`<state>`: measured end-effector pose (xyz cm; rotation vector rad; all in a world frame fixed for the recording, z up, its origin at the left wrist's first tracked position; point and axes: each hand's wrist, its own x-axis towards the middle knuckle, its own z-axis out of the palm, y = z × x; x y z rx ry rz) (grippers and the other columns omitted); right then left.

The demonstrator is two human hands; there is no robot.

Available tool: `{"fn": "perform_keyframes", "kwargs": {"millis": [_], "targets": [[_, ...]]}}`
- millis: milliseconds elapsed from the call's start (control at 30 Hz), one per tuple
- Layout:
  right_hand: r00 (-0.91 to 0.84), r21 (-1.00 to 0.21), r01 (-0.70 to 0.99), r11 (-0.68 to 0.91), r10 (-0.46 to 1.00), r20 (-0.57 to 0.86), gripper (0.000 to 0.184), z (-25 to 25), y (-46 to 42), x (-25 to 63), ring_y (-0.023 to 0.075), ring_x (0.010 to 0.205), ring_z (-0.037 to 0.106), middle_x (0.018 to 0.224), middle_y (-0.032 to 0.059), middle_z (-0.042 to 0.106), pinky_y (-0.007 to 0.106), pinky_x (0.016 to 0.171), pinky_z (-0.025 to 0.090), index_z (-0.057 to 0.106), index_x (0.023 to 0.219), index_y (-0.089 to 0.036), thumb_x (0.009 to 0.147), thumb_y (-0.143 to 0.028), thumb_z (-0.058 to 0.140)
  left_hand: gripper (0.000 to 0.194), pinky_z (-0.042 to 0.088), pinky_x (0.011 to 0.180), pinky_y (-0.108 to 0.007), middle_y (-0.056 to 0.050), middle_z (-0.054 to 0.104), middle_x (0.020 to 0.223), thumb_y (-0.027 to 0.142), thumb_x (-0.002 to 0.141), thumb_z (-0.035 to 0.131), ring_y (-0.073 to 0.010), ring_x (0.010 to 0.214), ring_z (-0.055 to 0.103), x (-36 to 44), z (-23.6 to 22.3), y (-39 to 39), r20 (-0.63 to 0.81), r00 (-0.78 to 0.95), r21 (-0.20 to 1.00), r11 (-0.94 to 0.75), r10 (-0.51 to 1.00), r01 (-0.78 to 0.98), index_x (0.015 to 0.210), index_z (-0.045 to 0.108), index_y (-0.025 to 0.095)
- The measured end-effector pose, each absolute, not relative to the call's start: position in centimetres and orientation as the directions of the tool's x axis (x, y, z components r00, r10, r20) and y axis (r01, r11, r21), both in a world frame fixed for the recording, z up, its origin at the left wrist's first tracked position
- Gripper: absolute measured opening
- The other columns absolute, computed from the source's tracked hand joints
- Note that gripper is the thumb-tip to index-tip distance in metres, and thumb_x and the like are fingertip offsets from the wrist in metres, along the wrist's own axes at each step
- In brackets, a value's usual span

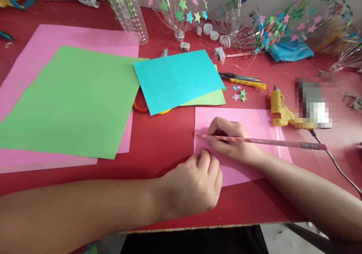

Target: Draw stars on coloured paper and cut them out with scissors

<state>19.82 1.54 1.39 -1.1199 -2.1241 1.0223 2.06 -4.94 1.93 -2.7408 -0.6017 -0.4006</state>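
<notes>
Seen from above, two bare hands at work on a red table [161, 144]. The right hand [237, 129] pinches a pink pencil [277, 143] close to its point, thumb against fingertips, the shaft lying back over the hand toward the right. The point is at the left edge of a pink sheet [249, 116] near the table's front; whether it touches is too fine to tell. The left hand [195, 182] is at the sheet's lower left corner, fingers curled in and pressed together; whether they grip any paper is hidden.

The pencil looks light and stiff, with a fragile tip, best held just behind the sharpened end. The sheet seems thin, light and easily creased; it would likely slide unless pressed flat near an edge.

Behind it lie a blue sheet [175, 80], a cutter [246, 80] and small paper stars [236, 97]. A yellow glue gun [278, 105] overlaps its far right corner. A large green sheet [76, 99] lies left.
</notes>
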Motion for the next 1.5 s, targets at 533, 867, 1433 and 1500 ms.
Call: {"fn": "perform_keyframes", "kwargs": {"millis": [533,867,1433,1500], "targets": [[-0.461,-0.807,0.433,0.401,0.868,0.184,0.018,1.32,1.36,19.81,0.0057,0.049,0.032,0.056,-0.0076,0.039,0.019,0.044,0.029,0.04,0.069,-0.021,0.076,-0.011,0.053,0.015,0.056,0.051,-0.031,-0.016,0.073,0.075,0.004,0.078,0.054,-0.0286,0.07,0.072,2.18,1.91,-4.85,0.352,0.864,-0.193,-0.875,0.36,0.443,0.079,0.069,0.008],[-0.409,-0.818,0.436,0.375,0.892,0.191,0.021,1.33,1.28,19.91,0.0066,0.049,0.032,0.055,-0.0073,0.04,0.021,0.045,0.026,0.037,0.067,-0.022,0.074,-0.009,0.052,0.017,0.057,0.052,-0.031,-0.017,0.075,0.078,0.004,0.078,0.053,-0.028,0.07,0.072,2.24,1.98,-4.78,0.358,0.861,-0.195,-0.873,0.36,0.446,0.079,0.07,0.008],[-0.468,-0.779,0.45,0.436,0.858,0.21,0.019,1.38,1.24,19.9,0.0053,0.047,0.032,0.055,-0.0074,0.039,0.018,0.043,0.028,0.038,0.067,-0.022,0.076,-0.012,0.052,0.016,0.058,0.053,-0.032,-0.016,0.074,0.076,0.004,0.078,0.053,-0.0299,0.072,0.073,2.17,1.9,-4.78,0.365,0.858,-0.183,-0.875,0.362,0.447,0.078,0.069,0.008],[-0.485,-0.774,0.449,0.446,0.849,0.208,0.019,1.34,1.21,19.88,0.0054,0.047,0.033,0.055,-0.0074,0.04,0.018,0.043,0.03,0.038,0.067,-0.021,0.076,-0.012,0.051,0.015,0.057,0.053,-0.032,-0.016,0.074,0.076,0.004,0.078,0.054,-0.0298,0.072,0.073,2.14,1.9,-4.75,0.369,0.857,-0.187,-0.874,0.361,0.449,0.077,0.069,0.008]]}}
